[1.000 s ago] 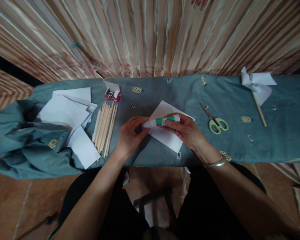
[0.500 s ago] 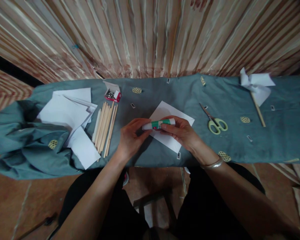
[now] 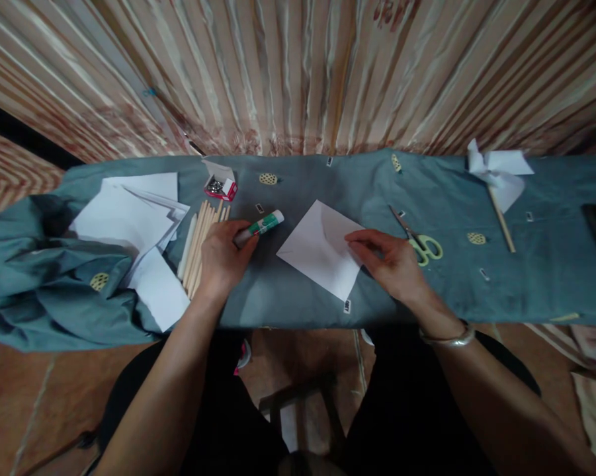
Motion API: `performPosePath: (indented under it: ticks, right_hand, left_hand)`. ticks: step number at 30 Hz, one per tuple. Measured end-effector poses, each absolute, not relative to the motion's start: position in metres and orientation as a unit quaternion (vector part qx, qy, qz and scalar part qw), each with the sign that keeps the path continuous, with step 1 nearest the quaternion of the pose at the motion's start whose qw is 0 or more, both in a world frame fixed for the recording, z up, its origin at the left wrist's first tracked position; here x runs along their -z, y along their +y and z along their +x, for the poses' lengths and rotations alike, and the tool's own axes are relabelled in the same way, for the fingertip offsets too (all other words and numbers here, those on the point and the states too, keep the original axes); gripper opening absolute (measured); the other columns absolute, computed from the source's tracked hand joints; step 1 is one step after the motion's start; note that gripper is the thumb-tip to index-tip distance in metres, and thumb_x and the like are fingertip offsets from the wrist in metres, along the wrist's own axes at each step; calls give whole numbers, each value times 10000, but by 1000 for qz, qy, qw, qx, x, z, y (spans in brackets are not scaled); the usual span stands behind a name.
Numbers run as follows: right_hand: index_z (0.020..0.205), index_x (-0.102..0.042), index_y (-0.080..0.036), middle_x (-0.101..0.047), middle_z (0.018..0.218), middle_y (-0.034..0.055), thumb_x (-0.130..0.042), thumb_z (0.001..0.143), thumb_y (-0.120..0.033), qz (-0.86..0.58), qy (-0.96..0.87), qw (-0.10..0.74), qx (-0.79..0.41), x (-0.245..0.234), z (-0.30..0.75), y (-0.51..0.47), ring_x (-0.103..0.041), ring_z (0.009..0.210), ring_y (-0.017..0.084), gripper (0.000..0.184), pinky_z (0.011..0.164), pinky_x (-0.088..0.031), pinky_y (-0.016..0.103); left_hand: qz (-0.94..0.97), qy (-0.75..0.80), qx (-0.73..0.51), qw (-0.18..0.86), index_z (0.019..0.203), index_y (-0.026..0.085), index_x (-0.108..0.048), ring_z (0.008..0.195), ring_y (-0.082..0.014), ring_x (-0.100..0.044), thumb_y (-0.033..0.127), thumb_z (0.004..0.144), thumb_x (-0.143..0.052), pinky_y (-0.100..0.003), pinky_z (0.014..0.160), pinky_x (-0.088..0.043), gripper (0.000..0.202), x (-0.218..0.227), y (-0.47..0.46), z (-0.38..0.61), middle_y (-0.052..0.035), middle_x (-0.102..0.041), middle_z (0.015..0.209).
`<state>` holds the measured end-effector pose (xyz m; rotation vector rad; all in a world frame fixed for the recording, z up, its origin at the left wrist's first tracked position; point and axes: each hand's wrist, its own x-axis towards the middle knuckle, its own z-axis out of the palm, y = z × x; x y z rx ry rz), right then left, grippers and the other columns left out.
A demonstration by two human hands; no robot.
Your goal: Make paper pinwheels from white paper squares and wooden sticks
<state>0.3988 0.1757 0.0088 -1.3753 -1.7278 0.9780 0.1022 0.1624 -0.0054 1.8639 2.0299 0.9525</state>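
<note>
My left hand (image 3: pixel 221 256) is closed around the lower end of a white and green glue stick (image 3: pixel 262 225), holding it over the cloth beside a bundle of wooden sticks (image 3: pixel 201 244). My right hand (image 3: pixel 391 259) lies with fingers stretched out, fingertips touching the right edge of a white square of paper (image 3: pixel 319 249) that lies flat on the grey-blue cloth (image 3: pixel 357 185).
Green-handled scissors (image 3: pixel 424 244) lie right of my right hand. A pile of white paper sheets (image 3: pixel 129 225) sits at the left. A small red box of pins (image 3: pixel 219 186) stands behind the sticks. A white paper pinwheel on a stick (image 3: pixel 496 175) lies at the far right.
My left hand has taken the glue stick away to the left, toward the wooden sticks. My right hand let go of it and came down on the paper's right edge.
</note>
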Motion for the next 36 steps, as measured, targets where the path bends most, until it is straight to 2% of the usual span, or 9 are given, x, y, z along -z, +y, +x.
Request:
performPosePath:
  ticks: [3,6,9,12,18,24,29,32,36]
  right_hand:
    - [1031,-733,-231,-757,1064,66,-585,890,-271,-495,-755,303,-305,-11,412,167,-701,991,246,209,949,-532,453]
    - [1072,-723,-223,-738,1154,98,-527,908,-211,-449,-809,274,-264,-9,418,160,-666,1127,270,255,1020,-500,499]
    - [1105,-712,-201,-707,1224,125,-487,915,-160,-430,-832,252,-244,-7,420,156,-641,1175,280,297,1030,-497,520]
    - [1127,-700,-169,-680,1265,144,-467,914,-121,-419,-845,238,-230,-6,421,154,-614,1216,279,320,1046,-495,517]
    - [1138,-688,-161,-660,1295,138,-468,913,-96,-414,-859,216,-211,-6,422,153,-588,1248,270,322,1074,-487,509]
    - [1130,-693,-164,-646,1317,140,-464,809,-27,-415,-855,214,-225,-6,423,153,-573,1269,276,417,1091,-470,527]
    - [1158,-672,-199,-612,1364,118,-491,734,-20,-423,-831,222,-286,-10,420,154,-549,1304,268,495,1095,-456,524]
    - [1152,-666,-216,-612,1364,112,-592,787,-97,-430,-806,240,-329,-12,414,155,-548,1304,268,391,1097,-450,519]
    - [1003,-700,-241,-694,1206,72,-672,859,-222,-458,-746,299,-379,-7,403,157,-625,1188,234,148,1044,-493,473]
  left_hand:
    - [659,686,-300,77,1010,181,-714,1020,-334,-635,278,801,-667,-495,937,-496,234,5,162,99,-108,-717,991]
    - [705,636,-313,24,1237,172,-612,1217,-367,-541,318,778,-739,-553,1054,-424,498,-3,154,113,-136,-633,1275]
    - [815,504,-285,31,1280,186,-572,1253,-331,-524,375,835,-719,-514,1070,-438,505,-7,139,137,-119,-592,1351]
    - [871,414,-257,59,1247,180,-585,1169,-302,-574,322,876,-681,-482,967,-519,409,-2,126,160,-117,-645,1275]
    - [879,401,-254,46,1120,155,-664,1066,-266,-627,227,927,-615,-430,903,-549,212,12,125,179,-106,-722,1122]
    - [875,384,-287,64,1065,141,-681,935,-218,-657,199,953,-575,-379,803,-576,166,14,126,183,-94,-750,1014]
    - [839,414,-325,140,983,134,-683,871,-191,-656,187,958,-558,-364,814,-575,138,11,129,184,-82,-742,929]
    - [814,439,-335,182,943,146,-681,843,-176,-665,200,965,-544,-342,799,-565,150,8,132,183,-71,-732,897]
    - [798,453,-343,202,922,137,-676,790,-162,-664,193,960,-549,-304,747,-553,145,6,135,184,-64,-723,846]
